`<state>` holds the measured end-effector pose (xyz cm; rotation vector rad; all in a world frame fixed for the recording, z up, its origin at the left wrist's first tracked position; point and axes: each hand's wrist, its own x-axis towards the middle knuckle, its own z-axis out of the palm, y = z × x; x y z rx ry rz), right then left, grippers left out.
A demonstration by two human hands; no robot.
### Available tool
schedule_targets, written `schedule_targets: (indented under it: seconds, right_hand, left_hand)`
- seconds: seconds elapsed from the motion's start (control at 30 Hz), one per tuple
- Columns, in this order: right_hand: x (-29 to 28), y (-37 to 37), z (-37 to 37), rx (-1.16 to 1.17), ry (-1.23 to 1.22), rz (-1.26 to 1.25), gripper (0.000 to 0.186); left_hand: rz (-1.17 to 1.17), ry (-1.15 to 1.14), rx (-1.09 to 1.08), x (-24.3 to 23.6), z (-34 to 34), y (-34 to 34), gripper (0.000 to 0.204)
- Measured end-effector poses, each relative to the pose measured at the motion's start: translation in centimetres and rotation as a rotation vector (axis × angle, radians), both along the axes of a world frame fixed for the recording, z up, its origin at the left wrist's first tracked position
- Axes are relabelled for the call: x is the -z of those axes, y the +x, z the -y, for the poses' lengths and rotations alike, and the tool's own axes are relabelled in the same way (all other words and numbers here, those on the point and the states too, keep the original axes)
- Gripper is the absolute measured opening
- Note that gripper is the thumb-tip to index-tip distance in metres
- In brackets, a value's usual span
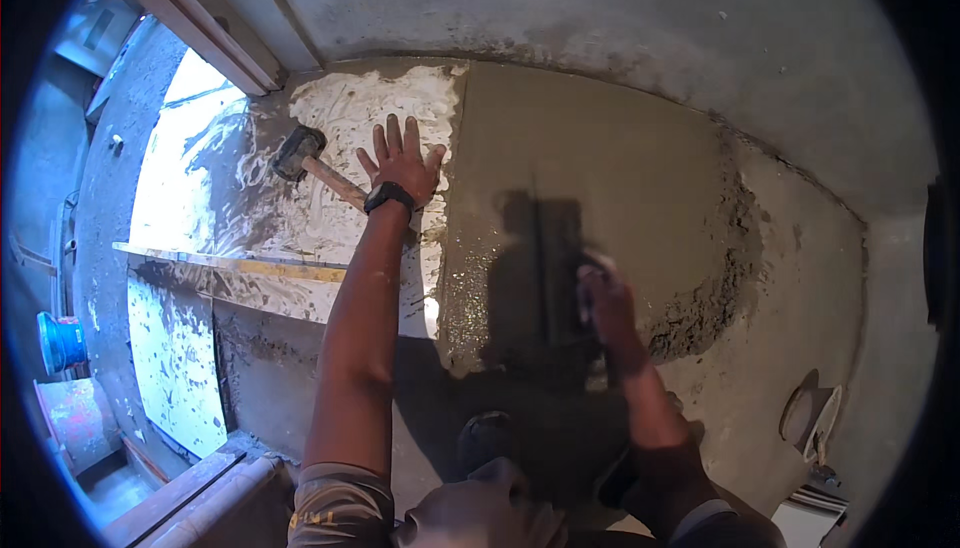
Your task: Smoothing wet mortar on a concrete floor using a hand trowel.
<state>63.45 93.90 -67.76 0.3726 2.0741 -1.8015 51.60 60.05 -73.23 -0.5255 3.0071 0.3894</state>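
Observation:
My left hand (405,163) lies flat with fingers spread on a white floor tile (330,223) smeared with grey cement. A mallet (300,153) with a dark block head rests on that tile, its wooden handle running up to my left wrist. My right hand (608,300) is closed around the handle of a flat trowel, slightly blurred. The trowel's dark blade (560,273) lies over the smooth wet mortar (600,148) right of the tile edge. My shadow falls across the blade and mortar, so the blade's outline is hard to make out.
A long straightedge (235,264) lies across the tiles at left. Rough mortar lumps (715,318) border the bed on the right, near the wall (680,18). A blue bucket (62,343) and a spattered pinkish bucket (80,418) stand far left. A round pale object (818,423) sits at lower right.

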Motion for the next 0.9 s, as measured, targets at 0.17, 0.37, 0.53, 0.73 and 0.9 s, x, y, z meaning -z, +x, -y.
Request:
schedule_targets:
  seconds: [0.17, 0.37, 0.53, 0.73, 0.9]
  right_hand:
    - [-1.2, 4.2, 1.1, -0.078, 0.044, 0.053, 0.049]
    - [1.5, 7.3, -12.0, 0.305, 0.935, -0.556, 0.041]
    - [0.9, 12.9, -29.1, 0.669, 0.993, -0.252, 0.035]
    - [-0.1, 14.5, -25.8, 0.552, 0.919, 0.079, 0.031]
    - [-0.3, 16.2, -23.6, 0.592, 0.395, -0.034, 0.021]
  left_hand:
    - [-0.070, -0.019, 0.054, 2.6, 1.4, -1.0, 0.076]
    - [0.051, -0.131, 0.005, 1.9, 0.7, -0.4, 0.075]
    - [0.001, -0.196, 0.042, 3.7, 0.5, -1.6, 0.076]
    - [0.063, -0.198, 0.005, 2.8, 1.4, -0.7, 0.073]
    - [0.022, -0.233, 0.007, 2.5, 1.9, -0.7, 0.073]
